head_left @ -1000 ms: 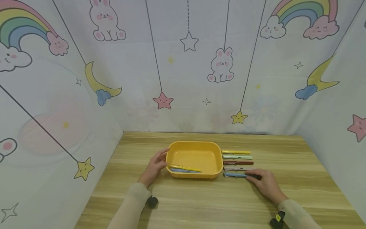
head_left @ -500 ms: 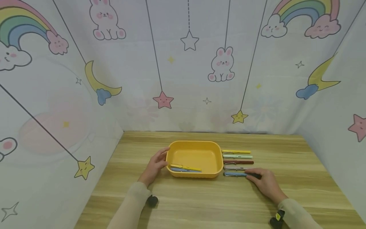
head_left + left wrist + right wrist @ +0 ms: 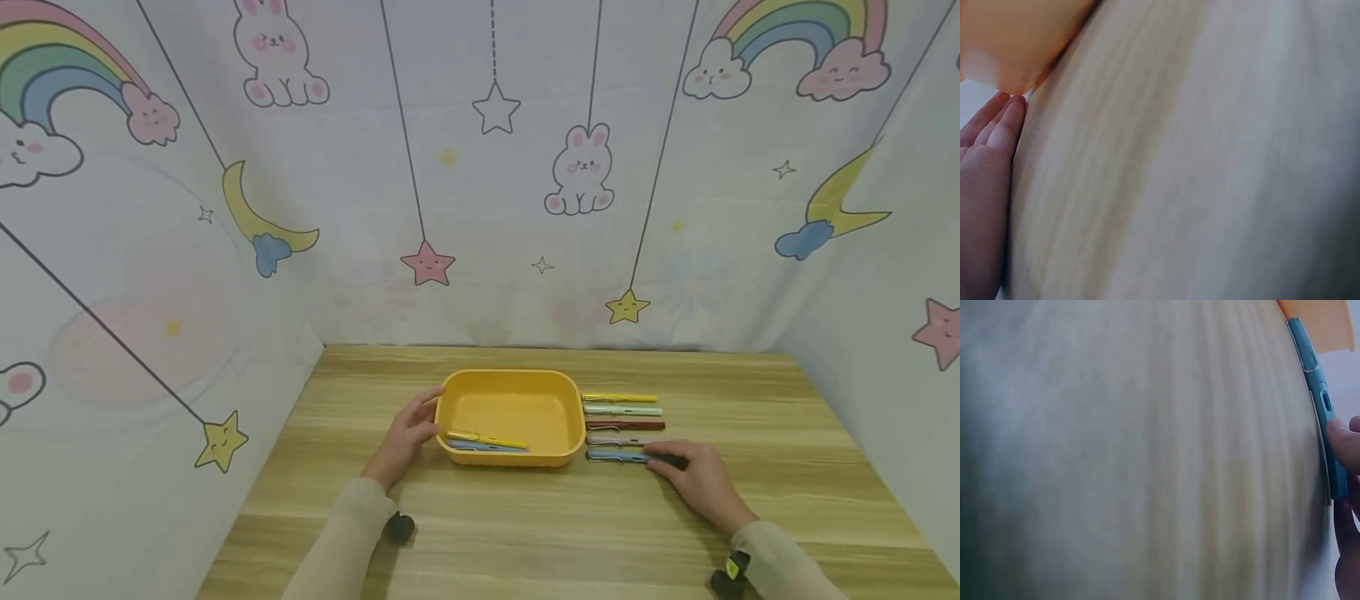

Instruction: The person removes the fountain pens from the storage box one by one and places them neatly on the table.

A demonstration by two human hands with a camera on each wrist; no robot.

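Note:
In the head view my right hand (image 3: 699, 482) pinches the barrel end of a blue pen with a clip (image 3: 618, 457), the nearest pen of a row. The right wrist view shows the thumb (image 3: 1342, 447) pressed on the blue pen, which lies along the wood. My left hand (image 3: 401, 442) touches the left wall of a yellow plastic box (image 3: 510, 459). In the left wrist view its fingers (image 3: 1007, 128) are nearly straight, tips against the box. Inside the box, along its front wall, lie a yellow pen (image 3: 501, 442) and another blue pen (image 3: 465, 447).
Beyond the held pen, a greyish pen (image 3: 618, 442), a dark red pen (image 3: 626, 426), a pale green pen (image 3: 624, 411) and a yellow pen (image 3: 621, 398) lie parallel, their cap ends near the box's right wall. A printed curtain (image 3: 495, 208) closes off the wooden table's back and sides.

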